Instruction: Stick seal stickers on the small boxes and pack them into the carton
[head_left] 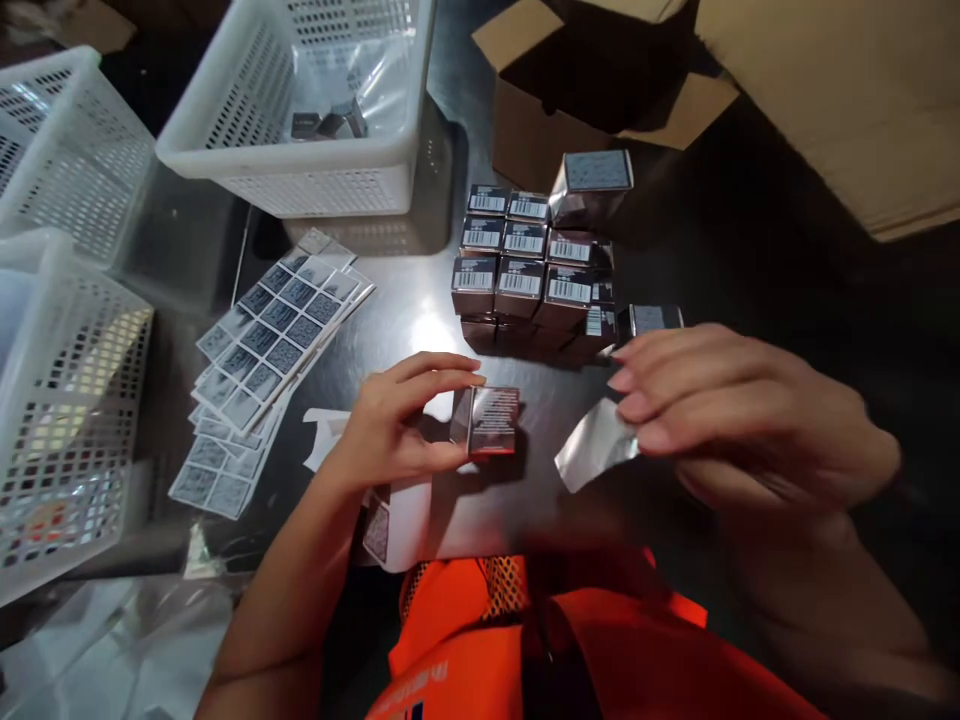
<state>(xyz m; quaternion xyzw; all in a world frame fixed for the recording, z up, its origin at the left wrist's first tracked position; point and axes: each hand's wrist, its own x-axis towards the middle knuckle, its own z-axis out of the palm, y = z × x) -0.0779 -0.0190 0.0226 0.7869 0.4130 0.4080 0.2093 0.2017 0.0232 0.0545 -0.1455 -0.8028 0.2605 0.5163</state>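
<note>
Between the thumb and fingers of my left hand is a small dark carton with fine print on its face, close to the table surface. My right hand pinches a silvery sticker by one end, to the right of the carton and apart from it. Beyond both hands stands a stack of small cartons with barcode labels on their ends. A carton with a grey label sits at the back of the stack, and another carton lies partly behind my right fingers.
Sheets of printed labels lie fanned out at the left. A white basket with a few small cartons in a plastic bag stands behind them. More white baskets line the left edge. An open cardboard box is at the back.
</note>
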